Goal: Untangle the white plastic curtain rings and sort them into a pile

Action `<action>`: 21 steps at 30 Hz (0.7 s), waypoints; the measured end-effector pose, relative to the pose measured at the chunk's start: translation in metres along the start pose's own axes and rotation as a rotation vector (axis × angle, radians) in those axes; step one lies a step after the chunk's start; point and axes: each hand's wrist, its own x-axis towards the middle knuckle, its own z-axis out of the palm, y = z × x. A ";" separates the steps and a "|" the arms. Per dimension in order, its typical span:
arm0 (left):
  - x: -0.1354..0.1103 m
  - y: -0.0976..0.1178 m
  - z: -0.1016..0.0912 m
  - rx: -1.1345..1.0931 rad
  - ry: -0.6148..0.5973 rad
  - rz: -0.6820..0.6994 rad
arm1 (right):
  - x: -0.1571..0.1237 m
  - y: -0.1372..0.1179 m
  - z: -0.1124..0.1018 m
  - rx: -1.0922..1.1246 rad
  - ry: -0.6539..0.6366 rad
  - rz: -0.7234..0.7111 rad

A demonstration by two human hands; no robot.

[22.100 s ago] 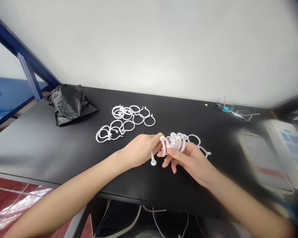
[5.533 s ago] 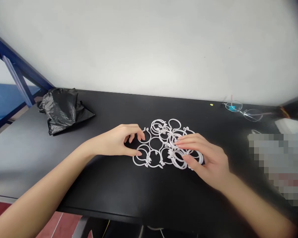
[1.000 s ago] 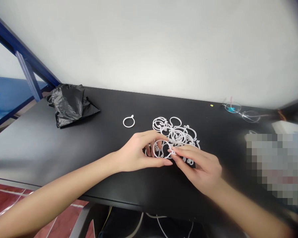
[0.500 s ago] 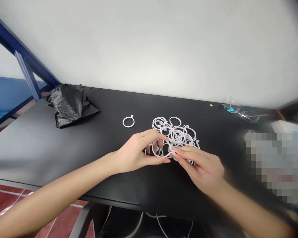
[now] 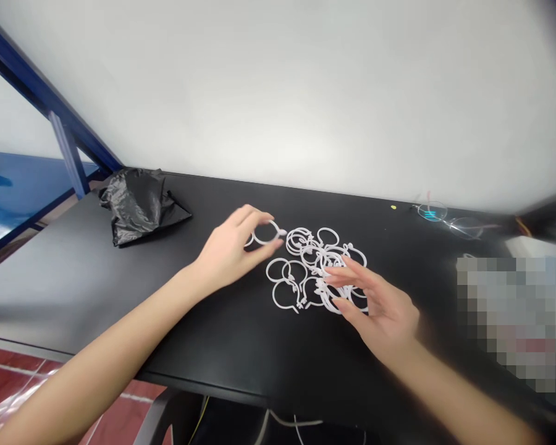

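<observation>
Change since half a second ago: the left hand has moved off leftward with one white ring, which both hands then held in front of the pile. Ring now pinched between left thumb and fingers, its small tab facing right, at the left of the loose pile of rings and apart from it. A second ring, lying by itself on the table in the earlier frame, is now mostly covered by the left fingers; only an arc shows.

Right hand has let go: fingers spread, thumb well apart from them, over the pile's right side. Cannot tell whether the fingertips touch the rings beneath. Several rings at the pile's front left, then behind the left hand, now lie uncovered.

Containers: black plastic bag, crumpled, at the table's far left. Contents, if any, hidden by the folds.

Hard to make out: rings under the right hand, overlapping too closely to count. A pixelated patch masks the right side; a pale object partly shows behind it. Eyeglasses near the wall, right lens blurred. Both forearms cut off by the frame's lower edge.
</observation>
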 end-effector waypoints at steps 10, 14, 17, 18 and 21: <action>0.000 -0.043 0.007 0.507 -0.279 -0.132 | 0.000 0.000 -0.004 -0.048 0.038 0.025; 0.001 -0.031 0.002 0.447 -0.275 -0.164 | 0.000 0.000 -0.003 -0.069 0.034 0.040; 0.002 -0.014 -0.002 0.249 -0.243 -0.021 | 0.001 -0.002 -0.003 -0.082 0.041 0.046; 0.001 -0.008 -0.003 0.143 -0.273 0.063 | 0.002 -0.003 -0.003 -0.092 0.043 0.047; -0.003 0.008 -0.002 -0.105 -0.407 0.219 | 0.004 -0.005 -0.004 -0.123 0.048 0.036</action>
